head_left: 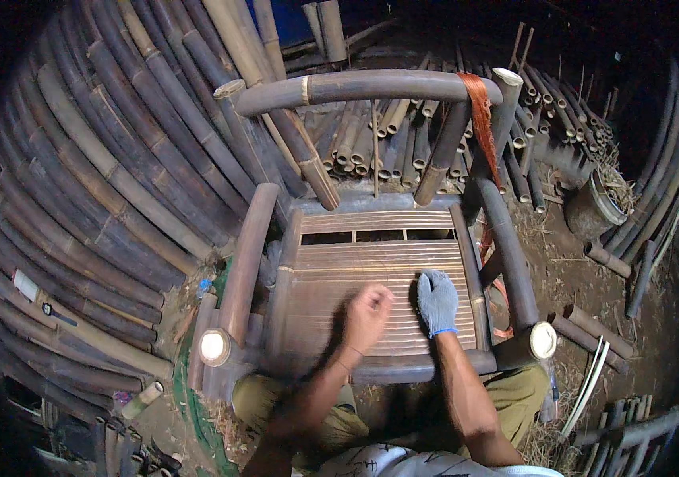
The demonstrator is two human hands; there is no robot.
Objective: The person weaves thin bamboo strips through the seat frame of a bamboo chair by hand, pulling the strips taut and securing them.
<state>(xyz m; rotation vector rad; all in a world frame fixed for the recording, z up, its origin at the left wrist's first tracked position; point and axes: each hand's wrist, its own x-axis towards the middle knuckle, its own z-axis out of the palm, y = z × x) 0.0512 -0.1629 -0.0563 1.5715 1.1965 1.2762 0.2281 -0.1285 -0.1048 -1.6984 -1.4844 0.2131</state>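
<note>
Item: bamboo chair [379, 238], unfinished, standing on a dirt floor directly in front of the seated person, whose knees flank its front rail.

Seat: slatted panel [371, 278] of thin split strips laid side to side; a gap of missing slats shows near the back, so the seat appears only partly filled.

Left hand [367, 314]: bare, blurred, fingers curled into a loose fist resting on the slats near the seat's middle. Whether it grips anything cannot be told.

Right hand [437, 300]: in a grey knit glove with a blue cuff, laid flat and open on the slats just beside the left hand, holding nothing; judged to be pressing the strips down to steady them.

Frame: thick dark bamboo arms on both sides, cut ends pale; a curved top rail [355, 86] spans the back.

Orange cord [481, 119]: draped from the top rail's right end, hanging down the back post, presumably kept within reach for binding.

Surroundings: long bamboo poles [101, 175] stacked at left; short cut lengths [403, 135] piled behind the chair; a basket [597, 203] at right.
</note>
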